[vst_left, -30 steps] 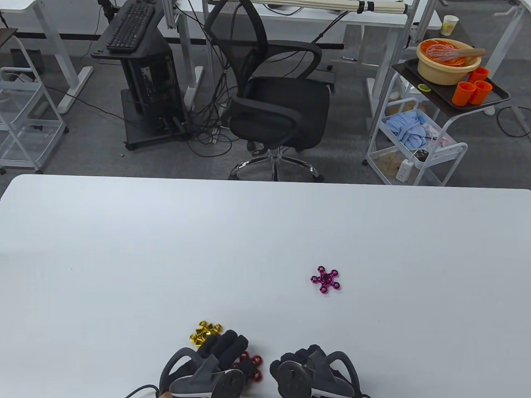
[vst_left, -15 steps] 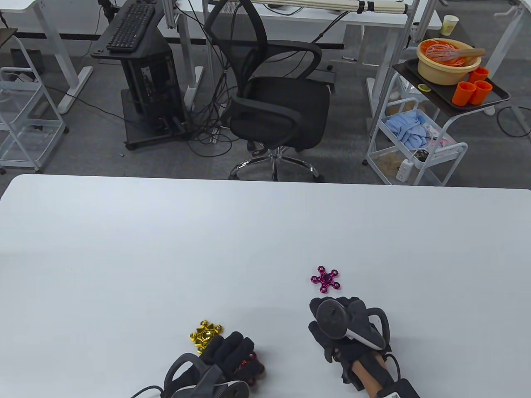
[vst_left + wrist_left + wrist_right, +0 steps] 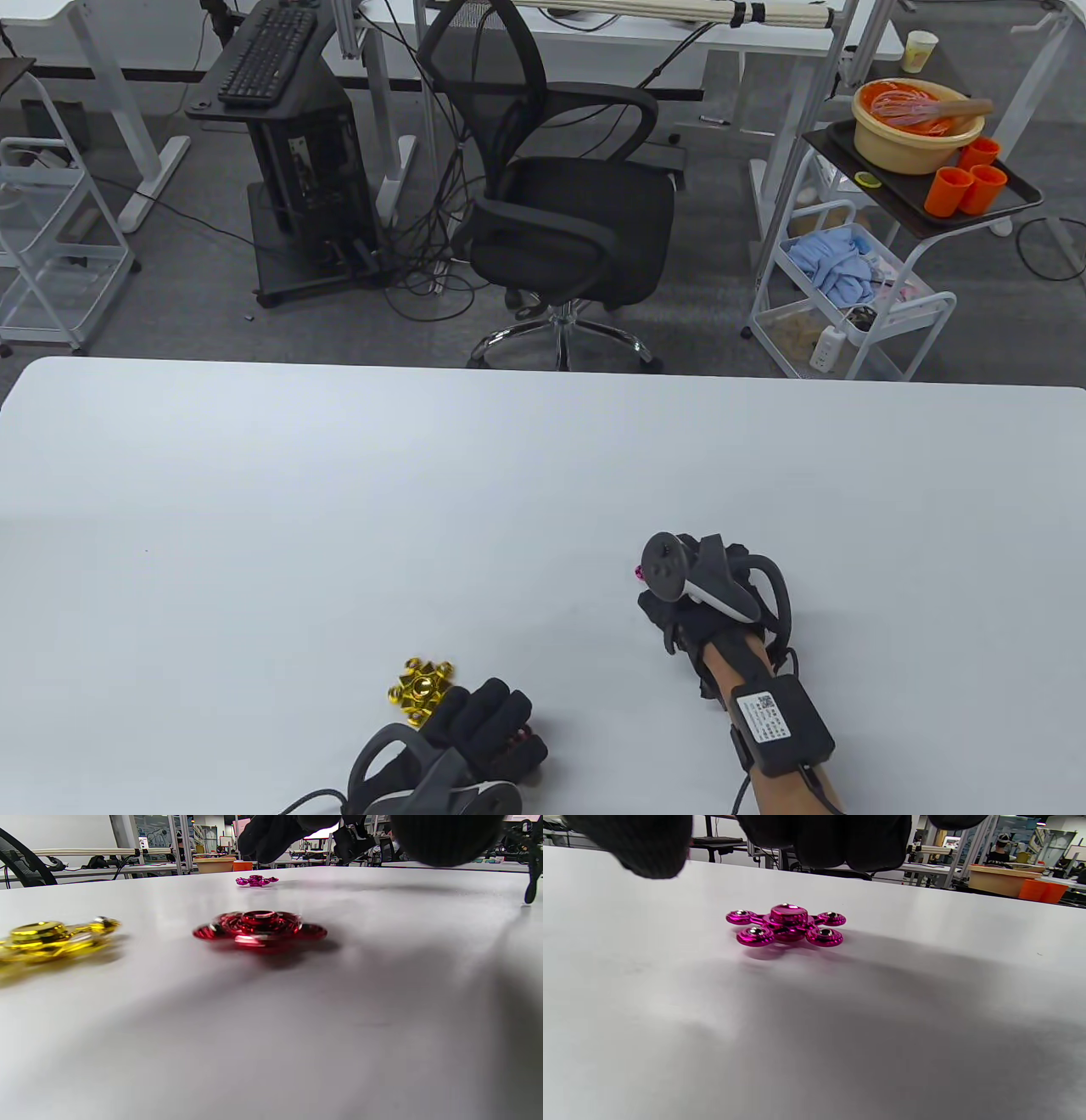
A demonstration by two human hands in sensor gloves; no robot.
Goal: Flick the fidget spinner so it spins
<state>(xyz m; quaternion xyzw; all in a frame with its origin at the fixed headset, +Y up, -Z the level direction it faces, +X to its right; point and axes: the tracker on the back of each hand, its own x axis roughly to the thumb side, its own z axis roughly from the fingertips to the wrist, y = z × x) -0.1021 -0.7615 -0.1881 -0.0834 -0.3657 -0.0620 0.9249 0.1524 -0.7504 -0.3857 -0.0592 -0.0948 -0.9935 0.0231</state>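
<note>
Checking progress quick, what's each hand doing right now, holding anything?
Left hand: empty, fingers spread above the red spinner, not touching it.
Right hand: empty, hanging over the pink spinner; no contact visible.

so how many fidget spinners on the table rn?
3. A gold spinner lies beside the left hand; a red spinner lies under that hand's fingers, blurred; a pink spinner lies under the right hand. No others show.
</note>
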